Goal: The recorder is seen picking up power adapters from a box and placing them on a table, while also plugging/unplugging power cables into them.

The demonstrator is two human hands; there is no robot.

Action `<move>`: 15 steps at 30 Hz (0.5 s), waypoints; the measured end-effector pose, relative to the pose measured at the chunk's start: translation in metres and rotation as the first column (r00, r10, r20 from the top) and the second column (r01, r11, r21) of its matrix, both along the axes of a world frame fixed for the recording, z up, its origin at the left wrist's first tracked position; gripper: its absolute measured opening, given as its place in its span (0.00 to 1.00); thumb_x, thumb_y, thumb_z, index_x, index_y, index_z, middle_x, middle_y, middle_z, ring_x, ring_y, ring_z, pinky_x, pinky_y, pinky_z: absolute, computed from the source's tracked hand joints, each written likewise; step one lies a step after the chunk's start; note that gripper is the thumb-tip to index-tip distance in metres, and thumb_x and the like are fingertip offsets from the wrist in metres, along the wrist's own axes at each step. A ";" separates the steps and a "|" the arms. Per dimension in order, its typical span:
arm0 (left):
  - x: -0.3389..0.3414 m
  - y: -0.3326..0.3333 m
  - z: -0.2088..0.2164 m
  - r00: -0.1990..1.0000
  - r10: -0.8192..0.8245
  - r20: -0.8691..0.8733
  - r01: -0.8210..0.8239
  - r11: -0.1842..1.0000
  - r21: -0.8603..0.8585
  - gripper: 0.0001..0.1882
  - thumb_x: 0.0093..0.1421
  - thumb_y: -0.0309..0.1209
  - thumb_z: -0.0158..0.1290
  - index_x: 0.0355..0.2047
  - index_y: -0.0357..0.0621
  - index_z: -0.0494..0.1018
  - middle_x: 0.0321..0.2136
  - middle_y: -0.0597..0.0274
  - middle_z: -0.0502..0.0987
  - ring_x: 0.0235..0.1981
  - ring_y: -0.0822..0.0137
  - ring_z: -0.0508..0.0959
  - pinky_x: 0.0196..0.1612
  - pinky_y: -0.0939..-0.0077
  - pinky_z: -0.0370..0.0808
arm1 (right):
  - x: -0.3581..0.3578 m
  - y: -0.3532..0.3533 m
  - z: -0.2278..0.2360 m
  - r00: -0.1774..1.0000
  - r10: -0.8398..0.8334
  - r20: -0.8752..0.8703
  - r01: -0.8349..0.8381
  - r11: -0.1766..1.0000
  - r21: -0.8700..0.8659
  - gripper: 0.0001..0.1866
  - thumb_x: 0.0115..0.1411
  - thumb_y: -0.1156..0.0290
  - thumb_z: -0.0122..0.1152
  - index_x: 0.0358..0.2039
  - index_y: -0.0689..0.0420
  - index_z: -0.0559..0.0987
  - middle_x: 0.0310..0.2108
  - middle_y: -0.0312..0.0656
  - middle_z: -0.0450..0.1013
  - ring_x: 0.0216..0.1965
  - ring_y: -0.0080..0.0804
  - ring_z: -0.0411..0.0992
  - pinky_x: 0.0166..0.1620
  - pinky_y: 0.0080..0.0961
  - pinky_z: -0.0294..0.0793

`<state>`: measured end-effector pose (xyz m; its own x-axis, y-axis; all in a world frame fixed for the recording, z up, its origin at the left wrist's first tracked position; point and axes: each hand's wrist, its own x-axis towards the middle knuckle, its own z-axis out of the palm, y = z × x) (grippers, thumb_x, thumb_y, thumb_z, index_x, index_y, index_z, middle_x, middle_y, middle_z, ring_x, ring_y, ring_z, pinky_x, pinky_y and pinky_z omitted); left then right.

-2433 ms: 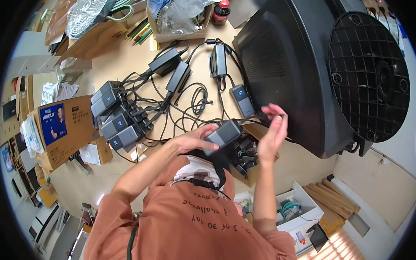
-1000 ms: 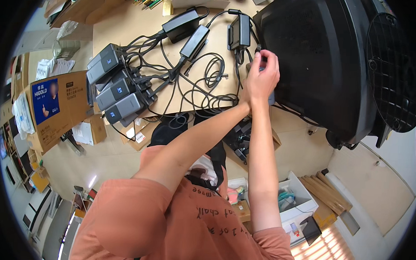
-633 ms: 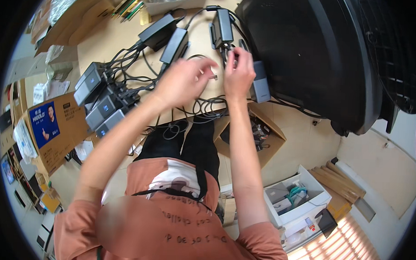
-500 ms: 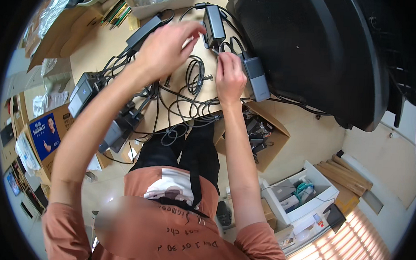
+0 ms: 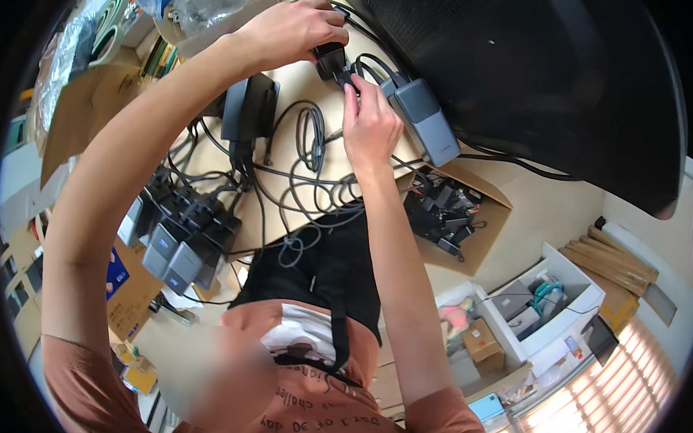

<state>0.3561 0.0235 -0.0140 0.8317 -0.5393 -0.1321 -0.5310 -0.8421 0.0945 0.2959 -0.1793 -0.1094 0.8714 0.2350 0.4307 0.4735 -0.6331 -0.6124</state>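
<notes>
My left hand (image 5: pixel 296 33) reaches over the far part of the wooden table (image 5: pixel 290 85) and grips a black power adapter (image 5: pixel 329 61), its fingers closed around the top. My right hand (image 5: pixel 372 130) meets it from below, thumb and fingertips pinched on a black plug (image 5: pixel 347 81) at the adapter's lower end. Whether the plug sits inside the adapter I cannot tell. Right beside that hand lies a grey power bank (image 5: pixel 428 120). A coiled black cable (image 5: pixel 313 135) rests left of the right wrist, and another black power adapter (image 5: pixel 247 110) stands under my left forearm.
Several grey and black chargers (image 5: pixel 181 249) crowd the table's left edge among tangled cables. A big black monitor (image 5: pixel 519 77) fills the far right. Below the table edge is a cardboard box (image 5: pixel 484 221) of electronic parts; an open carton (image 5: pixel 90 116) stands far left.
My left hand has moved farther away and closed over the adapter, which is now tilted. My right hand remains pinched at its lower end. The view has shifted slightly.
</notes>
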 end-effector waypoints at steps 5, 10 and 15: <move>0.005 0.018 0.000 0.999 0.043 0.001 -0.042 0.984 -0.172 0.26 0.48 0.28 0.68 0.49 0.49 0.76 0.49 0.62 0.76 0.55 0.53 0.73 0.56 0.58 0.74 | 0.012 0.009 0.012 0.998 -0.063 0.022 0.065 0.994 -0.083 0.07 0.64 0.69 0.62 0.42 0.54 0.79 0.32 0.41 0.78 0.31 0.41 0.80 0.33 0.35 0.78; 0.016 0.020 0.002 0.996 0.076 -0.040 -0.083 0.976 -0.202 0.26 0.48 0.28 0.68 0.49 0.49 0.77 0.47 0.61 0.78 0.52 0.52 0.75 0.55 0.58 0.74 | 0.019 0.010 0.021 0.999 -0.047 0.009 0.048 0.981 -0.186 0.07 0.64 0.68 0.62 0.41 0.55 0.78 0.36 0.42 0.77 0.32 0.41 0.80 0.32 0.35 0.80; 0.016 0.029 -0.004 0.996 0.092 -0.018 -0.093 0.962 -0.255 0.25 0.48 0.29 0.69 0.48 0.48 0.77 0.46 0.60 0.78 0.51 0.52 0.76 0.54 0.58 0.74 | 0.026 0.022 0.032 0.999 -0.046 0.016 0.049 0.969 -0.241 0.07 0.64 0.67 0.62 0.41 0.55 0.78 0.37 0.42 0.78 0.32 0.40 0.80 0.31 0.35 0.80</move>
